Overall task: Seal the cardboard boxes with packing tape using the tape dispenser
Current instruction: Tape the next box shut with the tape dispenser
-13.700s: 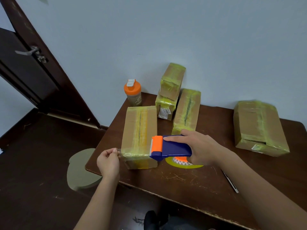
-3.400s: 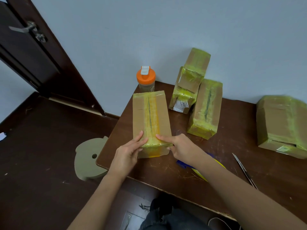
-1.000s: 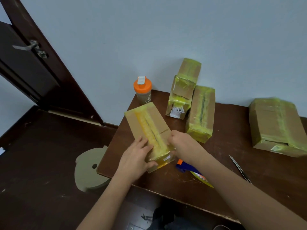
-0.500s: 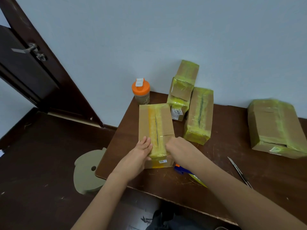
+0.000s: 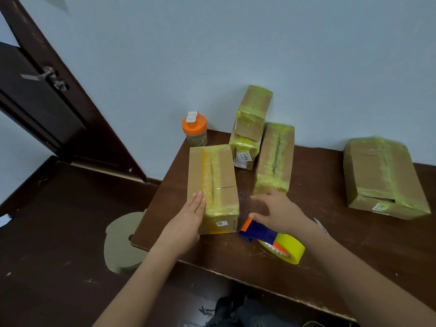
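Brown table [image 5: 330, 232]: "3408" label [image 5: 244, 157], left hand [image 5: 188, 220] flat on box [image 5: 212, 185], right hand [image 5: 278, 212] spread.

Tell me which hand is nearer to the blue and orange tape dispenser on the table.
The right hand: it hovers just above the blue and orange tape dispenser. The left hand rests flat on the near cardboard box, further away.

On the dark brown wooden tabletop [image 5: 330, 244], the long taped cardboard box [image 5: 212, 182] lies at 9 o'clock. The orange-lidded shaker bottle [image 5: 194, 129] stands behind it at 11. Two stacked small taped boxes [image 5: 250, 128] and a narrow taped box [image 5: 274, 159] lie at 12, touching. The wide taped box [image 5: 382, 175] sits well apart at 2. The blue-and-orange tape dispenser with yellow roll [image 5: 271, 239] lies just right of the long box, at 6.
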Available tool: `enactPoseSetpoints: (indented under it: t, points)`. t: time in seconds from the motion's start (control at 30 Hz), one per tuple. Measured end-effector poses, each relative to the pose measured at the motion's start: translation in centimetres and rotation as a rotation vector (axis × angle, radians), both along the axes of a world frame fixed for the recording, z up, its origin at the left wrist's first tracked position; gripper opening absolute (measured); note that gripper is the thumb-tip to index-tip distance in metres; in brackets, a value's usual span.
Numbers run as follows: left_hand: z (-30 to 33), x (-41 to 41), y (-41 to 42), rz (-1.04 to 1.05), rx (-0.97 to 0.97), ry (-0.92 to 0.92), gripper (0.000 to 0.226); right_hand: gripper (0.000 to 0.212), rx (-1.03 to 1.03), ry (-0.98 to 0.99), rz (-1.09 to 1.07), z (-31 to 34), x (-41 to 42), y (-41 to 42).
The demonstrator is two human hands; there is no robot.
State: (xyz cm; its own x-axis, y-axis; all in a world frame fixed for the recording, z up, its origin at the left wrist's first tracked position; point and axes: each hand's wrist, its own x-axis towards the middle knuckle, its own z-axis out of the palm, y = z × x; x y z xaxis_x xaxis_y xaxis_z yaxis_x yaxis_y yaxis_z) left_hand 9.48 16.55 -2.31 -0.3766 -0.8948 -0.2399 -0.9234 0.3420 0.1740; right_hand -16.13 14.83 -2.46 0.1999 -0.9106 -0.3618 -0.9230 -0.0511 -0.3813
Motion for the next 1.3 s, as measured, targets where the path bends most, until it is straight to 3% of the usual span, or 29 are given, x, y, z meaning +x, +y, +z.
enactPoseSetpoints:
  t: [0.07,0.13,0.23,0.43,0.57,0.63,0.83,1.03,1.3]
  points:
    - [0.1,-0.9,1.0,0.051,-0.052,0.045,0.085,0.078,0.152,0.099,0.011,-0.6,-0.5,0.9]
    - [0.1,-1.9,1.8,0.056,-0.11,0.107,0.086,0.077,0.219,0.151,0.028,-1.1,-0.3,1.9]
    - [-0.2,-3.2,3.1,-0.012,-0.174,0.178,0.076,0.062,0.214,0.213,0.004,-1.8,0.8,2.3]
    - [-1.6,-3.4,4.5,-0.015,-0.32,0.258,0.057,0.078,0.227,0.487,0.038,-2.9,2.8,2.7]
    - [-2.0,-3.1,4.9,-0.026,-0.347,0.271,0.047,0.065,0.172,0.519,0.023,-3.5,2.8,3.0]
    - [-2.3,-2.9,5.1,0.055,-0.244,0.337,0.04,0.062,0.125,0.514,0.032,-3.6,2.5,3.0]
    - [-3.8,-3.0,5.1,0.604,0.312,0.619,0.028,0.066,0.061,0.458,0.007,-3.6,1.5,3.9]
    - [-5.8,-4.4,4.6,0.892,0.576,0.716,0.021,0.068,-0.016,0.368,0.036,-1.8,-0.9,4.7]
    - [-4.4,-9.8,3.0,1.205,1.079,1.296,0.045,0.073,-0.032,0.09,0.269,0.8,-6.0,5.4]
